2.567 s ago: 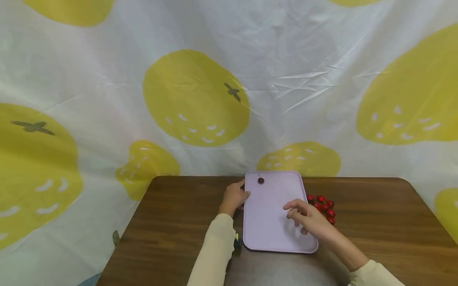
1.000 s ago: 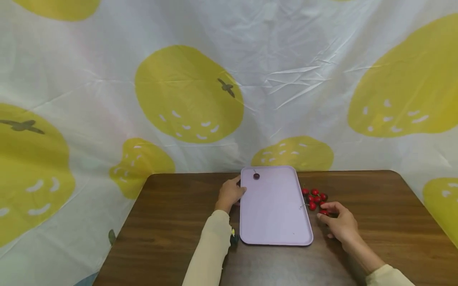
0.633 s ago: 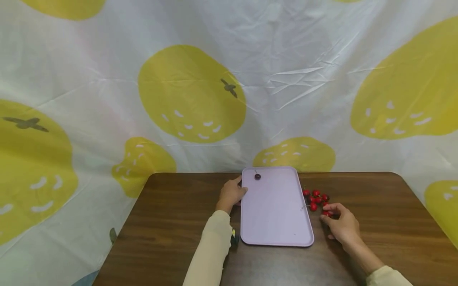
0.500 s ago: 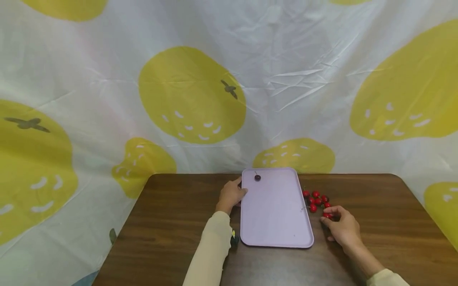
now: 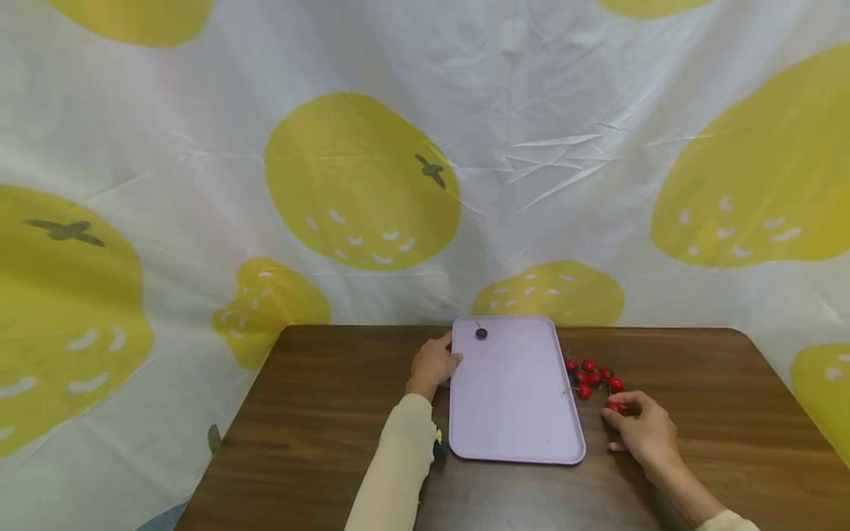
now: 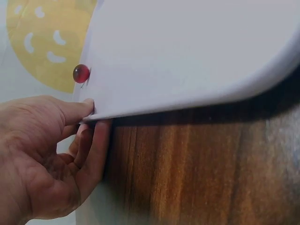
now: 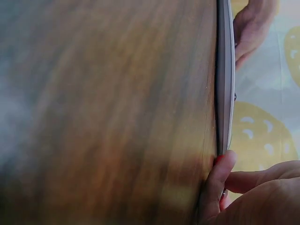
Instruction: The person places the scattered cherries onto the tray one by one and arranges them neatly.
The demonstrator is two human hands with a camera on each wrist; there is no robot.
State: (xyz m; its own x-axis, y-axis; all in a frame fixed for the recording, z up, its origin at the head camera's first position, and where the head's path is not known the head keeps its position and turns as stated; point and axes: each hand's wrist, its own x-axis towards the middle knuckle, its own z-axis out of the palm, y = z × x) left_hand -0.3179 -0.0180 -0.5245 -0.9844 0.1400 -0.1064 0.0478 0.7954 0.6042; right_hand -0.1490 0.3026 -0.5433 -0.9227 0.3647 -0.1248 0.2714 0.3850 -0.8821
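A lilac tray (image 5: 511,402) lies on the wooden table, and one dark cherry (image 5: 481,334) with a stem sits near its far left corner. My left hand (image 5: 432,365) grips the tray's left edge; the left wrist view shows the thumb on the rim and fingers below it. To the right of the tray, my right hand (image 5: 647,431) pinches a red cherry (image 5: 615,407) between thumb and fingertips, low over the table. Several red cherries (image 5: 593,378) lie in a loose cluster just beyond it, one with its stem reaching the tray's rim.
The brown wooden table (image 5: 352,398) backs onto a white curtain (image 5: 531,214) printed with yellow fruit. A small dark object (image 5: 440,448) with a yellow bit shows beside the left sleeve, near the tray's lower left corner.
My right hand has gone from above the tray rightward to the cluster, taken a cherry between its fingers and drawn it slightly away from the others. The left hand keeps its grip on the tray.
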